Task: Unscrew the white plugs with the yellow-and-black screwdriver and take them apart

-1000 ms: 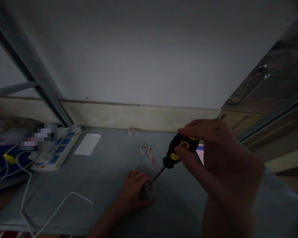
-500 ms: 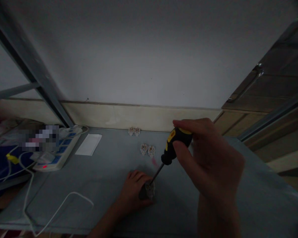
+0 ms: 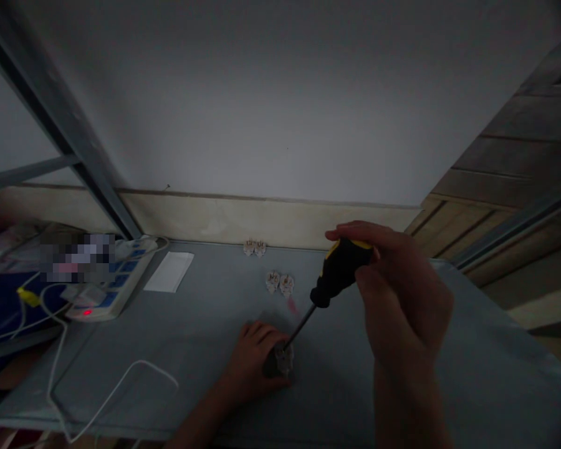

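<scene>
My right hand (image 3: 402, 293) grips the black and yellow handle of a screwdriver (image 3: 343, 268), thumb and fingers around it. The shaft slants down to the left, and its tip meets the face of a small plug (image 3: 284, 360) with a dark body and a pale, clear-looking front. Fingers of my left hand (image 3: 255, 358) close around that plug and steady it on the table. Just beyond lie two pale plug inserts (image 3: 279, 284) with metal pins, side by side. Another pair of inserts (image 3: 254, 247) sits near the wall.
On the left of the grey table (image 3: 206, 399) stand a white power strip (image 3: 121, 293) with a red light and a folded white paper (image 3: 169, 272). A loose white cable (image 3: 116, 386) curls toward the front edge. A metal post (image 3: 107, 193) rises at the back left.
The screwdriver's handle has turned in my right hand, with less yellow showing, and has shifted slightly right. My left hand keeps hold of the plug. The view has moved a little.
</scene>
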{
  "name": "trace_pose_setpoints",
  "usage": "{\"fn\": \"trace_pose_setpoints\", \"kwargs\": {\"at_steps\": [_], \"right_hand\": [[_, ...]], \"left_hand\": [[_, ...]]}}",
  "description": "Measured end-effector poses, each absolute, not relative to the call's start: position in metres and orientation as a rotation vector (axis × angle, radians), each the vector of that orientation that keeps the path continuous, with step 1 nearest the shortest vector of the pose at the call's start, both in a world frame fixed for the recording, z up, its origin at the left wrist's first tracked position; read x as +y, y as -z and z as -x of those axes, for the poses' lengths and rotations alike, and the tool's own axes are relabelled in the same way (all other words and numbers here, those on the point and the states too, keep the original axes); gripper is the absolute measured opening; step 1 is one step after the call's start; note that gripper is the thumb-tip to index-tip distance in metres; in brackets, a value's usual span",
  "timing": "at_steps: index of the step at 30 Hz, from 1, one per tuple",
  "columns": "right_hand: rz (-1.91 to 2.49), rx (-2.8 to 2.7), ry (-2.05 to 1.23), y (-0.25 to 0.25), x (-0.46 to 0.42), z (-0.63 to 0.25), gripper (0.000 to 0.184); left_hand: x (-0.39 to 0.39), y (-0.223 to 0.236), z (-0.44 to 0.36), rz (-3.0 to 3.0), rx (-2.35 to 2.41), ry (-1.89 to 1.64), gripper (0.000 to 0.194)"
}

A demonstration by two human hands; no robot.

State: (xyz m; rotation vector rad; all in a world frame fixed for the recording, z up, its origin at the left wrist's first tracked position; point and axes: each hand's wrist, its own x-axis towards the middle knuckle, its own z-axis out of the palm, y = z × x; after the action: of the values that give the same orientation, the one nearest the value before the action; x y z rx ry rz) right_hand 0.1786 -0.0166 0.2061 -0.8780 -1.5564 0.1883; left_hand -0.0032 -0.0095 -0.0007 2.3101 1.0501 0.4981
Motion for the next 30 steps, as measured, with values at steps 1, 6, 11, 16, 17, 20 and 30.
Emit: {"fn": "trace_pose_setpoints", "kwargs": {"at_steps": [1,6,11,16,17,20,30], "right_hand": [[0.868,-1.541,-0.176,-0.2056,-0.0157,-0.1793,0.032],[0.959,-1.465,-0.025,-0.2055,-0.0116,-0.1816,0.027],[0.894,-1.513,-0.132,-0.207,-0.0153,-0.1831,0.03],[0.947,-1.526,-0.054,-0.206,-0.016,-0.1829,0.032],[0.949,-1.549,-0.084,-0.2059,-0.0168,-0.1825,0.035],[0.916,-1.561,-0.245,-0.2057,-0.0206,-0.1811,0.038],[0.915,-1.526,-0.243,-0.2011,-0.0188,-0.1812,0.042]], "left_hand": [[-0.0096,0.001,0.0032,-2.315,1.051,-0.498,0.07],[-0.0096,0.0008,0.0041,-2.317,1.046,-0.489,0.066],[-0.0093,-0.0005,0.0042,-2.309,1.041,-0.498,0.067],[-0.0096,-0.0017,0.0039,-2.31,1.055,-0.495,0.067],[-0.0097,-0.0018,0.0041,-2.309,1.054,-0.498,0.066],[-0.0098,-0.0014,0.0049,-2.306,1.034,-0.51,0.068],[-0.0099,-0.0058,0.0033,-2.299,1.046,-0.478,0.071]]}}
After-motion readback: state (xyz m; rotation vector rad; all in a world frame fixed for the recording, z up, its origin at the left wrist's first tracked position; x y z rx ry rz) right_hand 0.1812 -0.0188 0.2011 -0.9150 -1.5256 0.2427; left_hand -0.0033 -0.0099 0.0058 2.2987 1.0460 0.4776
